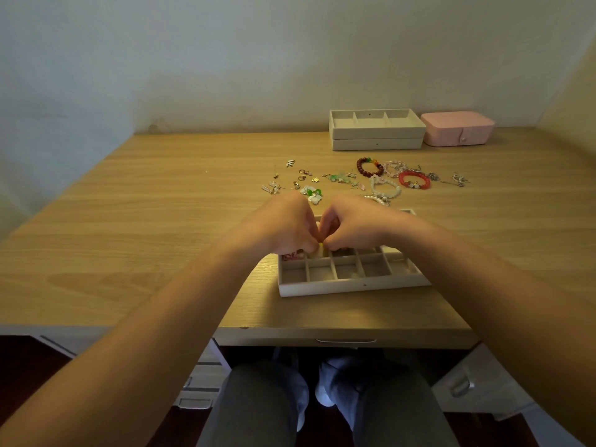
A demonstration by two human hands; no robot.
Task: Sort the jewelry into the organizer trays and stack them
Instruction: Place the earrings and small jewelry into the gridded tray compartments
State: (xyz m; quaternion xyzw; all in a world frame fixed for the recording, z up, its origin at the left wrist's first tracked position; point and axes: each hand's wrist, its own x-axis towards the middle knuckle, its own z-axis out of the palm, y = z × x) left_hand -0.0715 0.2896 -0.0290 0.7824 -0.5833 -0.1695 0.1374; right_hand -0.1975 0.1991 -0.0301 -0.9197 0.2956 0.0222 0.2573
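A white organizer tray (353, 286) with several small compartments lies near the desk's front edge. My left hand (283, 225) and my right hand (351, 225) meet above its back rows, fingers curled, pinching a small yellowish piece (323, 250) between them. A pink-red item (293, 255) lies in a left compartment. Loose jewelry is spread behind the tray: earrings (301, 177), a brown bead bracelet (370, 166), a red bracelet (414, 179), a pearl bracelet (385, 186) and green-white pieces (312, 192). Two stacked trays (376, 137) stand at the back.
A pink jewelry box (458, 129) stands beside the stacked trays against the wall. The wooden desk (145, 221) has a drawer handle (345, 340) at its front edge. My knees and drawer units show below the desk.
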